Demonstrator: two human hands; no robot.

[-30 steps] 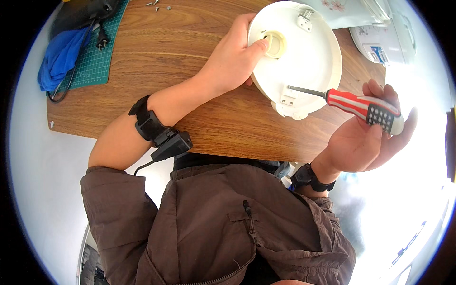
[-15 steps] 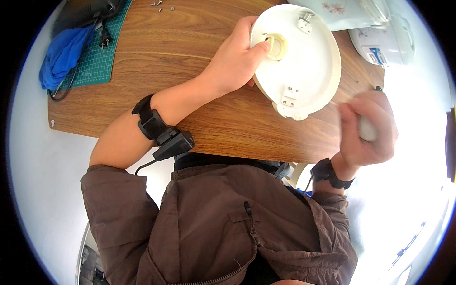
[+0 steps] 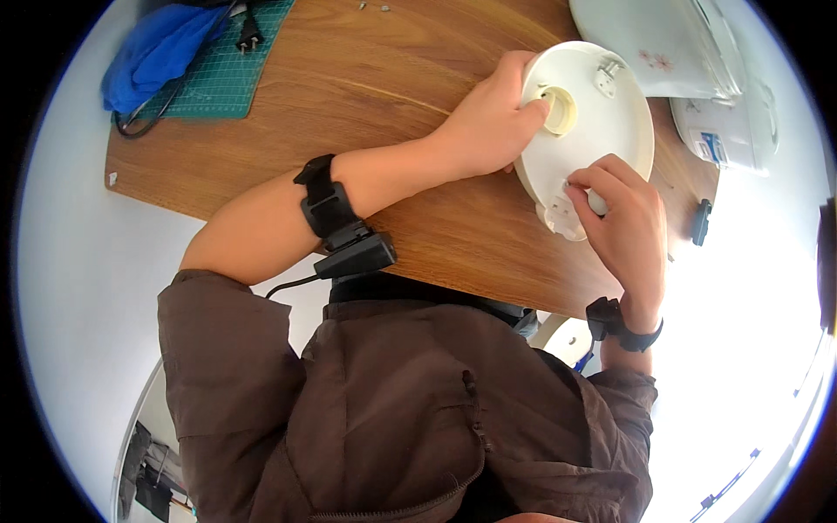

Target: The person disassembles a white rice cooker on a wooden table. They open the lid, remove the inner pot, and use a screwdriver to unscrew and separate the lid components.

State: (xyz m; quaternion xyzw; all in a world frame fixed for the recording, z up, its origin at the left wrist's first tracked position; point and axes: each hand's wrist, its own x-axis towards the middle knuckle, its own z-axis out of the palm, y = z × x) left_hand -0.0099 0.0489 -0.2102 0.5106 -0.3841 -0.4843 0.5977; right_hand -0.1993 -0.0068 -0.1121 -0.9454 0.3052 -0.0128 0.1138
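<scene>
A round white plastic lid [image 3: 602, 131] lies on the right part of the brown wooden table [image 3: 366, 96], near its front edge. The left hand [image 3: 493, 118] rests on the lid's left rim; the right hand [image 3: 623, 218] sits at its near edge. Behind and right of the lid stands a white rice cooker body [image 3: 689, 61]. At the table's far left corner lies a green cutting mat [image 3: 218, 78], with a crumpled blue cloth [image 3: 157, 52] on its left part.

Count of things on view: two hands, left hand [image 3: 488, 122] and right hand [image 3: 623, 227], both on one round white lid [image 3: 610, 131]. One wooden table [image 3: 366, 105]. One green cutting mat [image 3: 227, 70]. One blue cloth [image 3: 157, 52]. One black plug [image 3: 248, 35]. One white appliance body [image 3: 689, 61]. Two black wrist straps, left strap [image 3: 327, 205] and right strap [image 3: 623, 327]. A few small screws [image 3: 375, 7], too small to count surely.
</scene>
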